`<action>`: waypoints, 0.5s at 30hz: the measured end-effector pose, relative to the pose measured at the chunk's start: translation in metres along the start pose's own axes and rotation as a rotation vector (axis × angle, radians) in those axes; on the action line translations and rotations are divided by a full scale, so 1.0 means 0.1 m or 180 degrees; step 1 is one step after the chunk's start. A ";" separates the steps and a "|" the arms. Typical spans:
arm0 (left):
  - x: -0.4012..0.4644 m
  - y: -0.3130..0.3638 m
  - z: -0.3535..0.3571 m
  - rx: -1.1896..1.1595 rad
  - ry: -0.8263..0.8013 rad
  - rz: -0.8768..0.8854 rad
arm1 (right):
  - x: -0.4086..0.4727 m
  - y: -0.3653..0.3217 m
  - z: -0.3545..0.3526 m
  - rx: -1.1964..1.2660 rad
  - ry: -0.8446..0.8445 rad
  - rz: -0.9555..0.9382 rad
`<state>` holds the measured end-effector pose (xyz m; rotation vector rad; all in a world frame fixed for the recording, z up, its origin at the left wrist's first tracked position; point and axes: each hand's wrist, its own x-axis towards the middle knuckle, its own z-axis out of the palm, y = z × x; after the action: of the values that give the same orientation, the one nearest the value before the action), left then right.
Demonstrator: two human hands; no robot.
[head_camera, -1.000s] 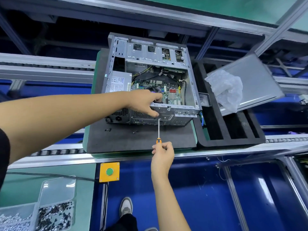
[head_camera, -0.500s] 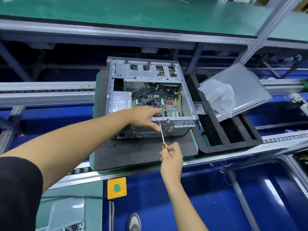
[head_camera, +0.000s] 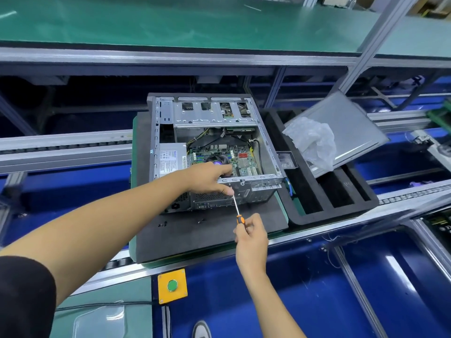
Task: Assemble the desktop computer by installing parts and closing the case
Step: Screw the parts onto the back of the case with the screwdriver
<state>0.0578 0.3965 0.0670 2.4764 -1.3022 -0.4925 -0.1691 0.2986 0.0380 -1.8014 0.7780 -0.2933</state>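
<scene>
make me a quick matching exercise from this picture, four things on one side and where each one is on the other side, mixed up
Things:
1. screwdriver
2. plastic bag
3. green button
4. loose screws

Places:
A. on the grey side panel
B. in the yellow box
C. in the right hand
D. on the dark foam mat

Pairs: 1-C, 2-A, 3-B, 4-D
</scene>
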 end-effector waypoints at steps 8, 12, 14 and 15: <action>-0.01 0.00 0.00 -0.0075 -0.0017 0.0047 | 0.04 -0.02 -0.05 -0.0344 -0.0027 -0.0115; -0.01 -0.01 0.00 -0.0103 -0.0019 0.0058 | 0.04 -0.04 -0.05 -0.0459 -0.0004 -0.0125; -0.01 -0.01 0.01 -0.0107 -0.0010 0.0075 | 0.04 -0.05 -0.05 -0.0482 0.0025 -0.0121; -0.02 -0.01 0.00 -0.0114 -0.0003 0.0086 | 0.04 -0.06 -0.05 -0.0486 0.0029 -0.0117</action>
<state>0.0575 0.3982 0.0666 2.4265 -1.3139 -0.5063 -0.1670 0.2935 0.0443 -1.9608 0.7921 -0.2724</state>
